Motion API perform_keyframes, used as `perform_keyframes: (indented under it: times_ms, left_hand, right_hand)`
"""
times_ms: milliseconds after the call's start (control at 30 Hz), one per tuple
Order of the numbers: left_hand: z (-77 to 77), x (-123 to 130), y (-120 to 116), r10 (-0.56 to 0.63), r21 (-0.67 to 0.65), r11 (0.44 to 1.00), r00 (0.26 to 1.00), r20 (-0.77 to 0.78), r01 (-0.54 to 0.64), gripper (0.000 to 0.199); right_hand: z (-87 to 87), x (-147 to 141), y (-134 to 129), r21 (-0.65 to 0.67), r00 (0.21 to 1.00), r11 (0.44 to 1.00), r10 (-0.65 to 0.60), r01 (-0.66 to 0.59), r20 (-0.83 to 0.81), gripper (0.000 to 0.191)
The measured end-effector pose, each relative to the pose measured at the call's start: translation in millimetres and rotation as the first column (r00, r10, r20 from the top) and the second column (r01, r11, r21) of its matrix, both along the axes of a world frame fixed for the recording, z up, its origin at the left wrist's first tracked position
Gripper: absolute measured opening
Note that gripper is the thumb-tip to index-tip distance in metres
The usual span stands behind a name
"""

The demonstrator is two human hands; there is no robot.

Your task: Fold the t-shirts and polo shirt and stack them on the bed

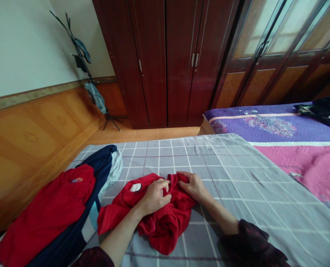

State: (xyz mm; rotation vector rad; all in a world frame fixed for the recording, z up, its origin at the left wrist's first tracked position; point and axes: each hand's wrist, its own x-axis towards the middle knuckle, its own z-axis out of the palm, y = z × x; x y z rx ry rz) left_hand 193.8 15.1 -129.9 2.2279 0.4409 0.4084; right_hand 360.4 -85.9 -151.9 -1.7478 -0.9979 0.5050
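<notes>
A crumpled red garment with a white patch lies on the grey checked bed sheet in front of me. My left hand is closed on its upper middle, fingers curled into the cloth. On the garment's upper right edge, my right hand pinches the fabric between thumb and fingers. Part of the cloth under both hands is hidden. To the left lies a red shirt with a small printed mark, spread over a dark blue garment with pale parts.
A dark red wardrobe stands beyond the bed. At the back left is a coat stand with a few items hung on it. A purple and pink bedspread covers the surface at right, with dark clothing on it.
</notes>
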Motion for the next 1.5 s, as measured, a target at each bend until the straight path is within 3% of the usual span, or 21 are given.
perform_keyframes:
  times_ms: [133,233,333,500,633,767,900,1000,1100,1233,1367,1433,1500]
  left_hand:
    - [3.0,-1,-3,0.017,-0.042,0.999,1.0,-0.024,-0.018,0.012]
    - [3.3,1,-4,0.048,-0.042,0.998,0.998,-0.039,-0.049,0.026]
    - [1.1,3,-6,0.073,0.023,0.997,0.996,-0.056,-0.072,0.034]
    - [4.2,7,-7,0.032,0.138,0.99,0.997,-0.067,-0.023,0.028]
    - [26.0,4,-8,0.015,-0.011,1.0,1.0,-0.025,-0.015,0.035]
    - [57.5,-8,-17,-0.044,-0.091,0.995,0.998,0.051,0.049,0.037]
    - [74.2,-18,-29,-0.147,0.025,0.989,0.989,-0.035,0.148,0.034]
    - [72.7,-23,-31,-0.119,0.176,0.973,0.979,-0.163,0.147,0.027]
    - [65.7,-30,-29,0.016,0.331,0.941,0.97,-0.243,0.068,0.029]
    - [58.0,-44,-26,0.228,0.517,0.855,0.927,-0.299,-0.043,0.042]
    - [57.5,-63,-19,0.374,0.626,0.773,0.868,-0.327,-0.097,0.044]
    - [61.0,-75,-13,0.387,0.653,0.749,0.874,-0.295,-0.111,0.044]
    - [67.5,-87,-7,0.301,0.64,0.764,0.923,-0.241,-0.082,0.04]
  right_hand:
    - [-4.1,2,1,0.049,0.999,0.999,0.01,-0.008,-0.049,0.02]
    - [-6.2,0,1,0.099,0.993,0.995,0.037,-0.026,-0.109,0.023]
    - [-5.0,-6,1,0.146,0.983,0.987,0.085,-0.061,-0.162,0.026]
    - [-1.7,-5,-1,0.208,0.976,0.975,0.118,-0.079,-0.181,0.026]
    - [6.3,5,-3,0.188,0.992,0.977,0.112,-0.098,-0.066,0.021]
    - [17.6,4,-3,0.096,0.979,0.976,0.2,-0.197,-0.026,0.047]
    - [29.3,-1,-3,0.043,0.943,0.949,0.316,-0.313,-0.1,0.02]
    - [48.3,-1,-9,0.126,0.958,0.967,0.24,-0.221,-0.16,0.021]
    - [76.5,0,-21,0.191,0.965,0.976,0.151,-0.11,-0.217,0.023]
    - [108.6,-1,-43,0.241,0.989,0.97,0.033,0.002,-0.144,0.024]
    - [123.4,6,-62,0.295,0.983,0.94,-0.142,0.171,-0.117,0.024]
    - [128.7,12,-69,0.302,0.957,0.91,-0.248,0.283,-0.152,0.026]
    - [135.7,17,-76,0.297,0.923,0.879,-0.322,0.374,-0.21,0.028]
